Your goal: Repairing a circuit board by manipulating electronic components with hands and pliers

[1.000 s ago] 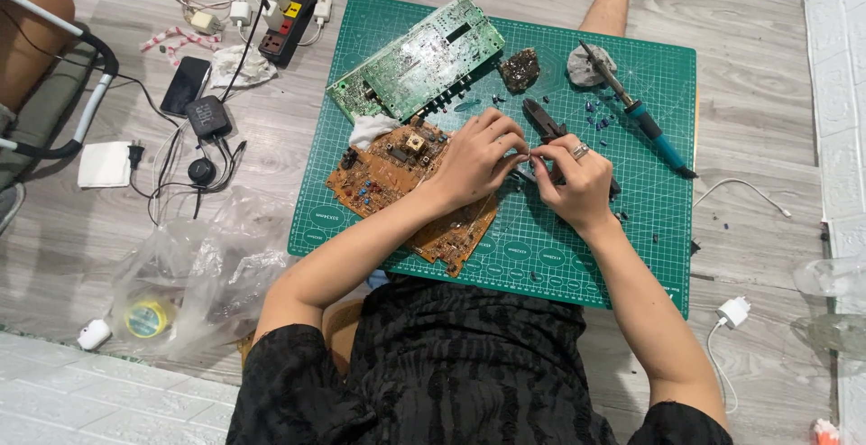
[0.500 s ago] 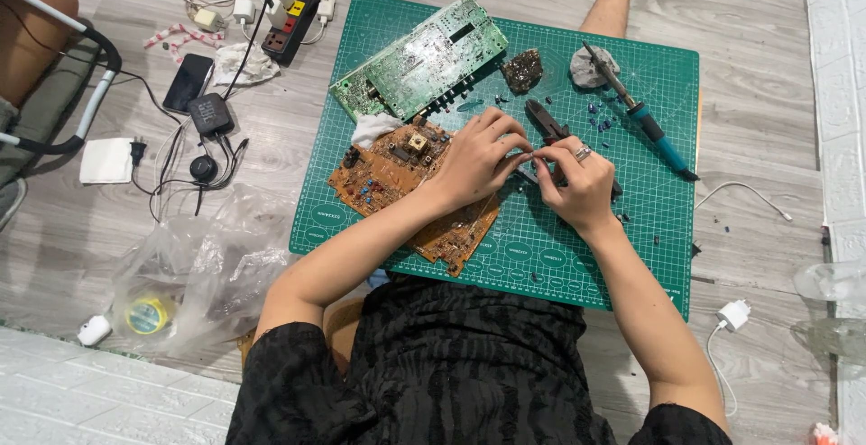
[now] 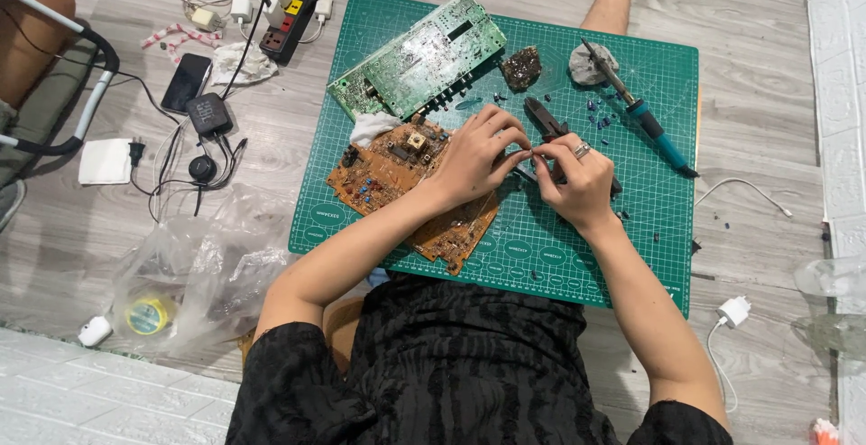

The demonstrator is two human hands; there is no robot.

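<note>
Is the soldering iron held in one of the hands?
No, the soldering iron lies alone on the green mat, apart from the right hand and left hand.

The light is even and soft, bright enough everywhere. Shadows under the hands are weak and short. The plastic bag (image 3: 194, 269) shows small glare. The picture is sharp in the middle; edges bend slightly, wide-lens style.
</note>
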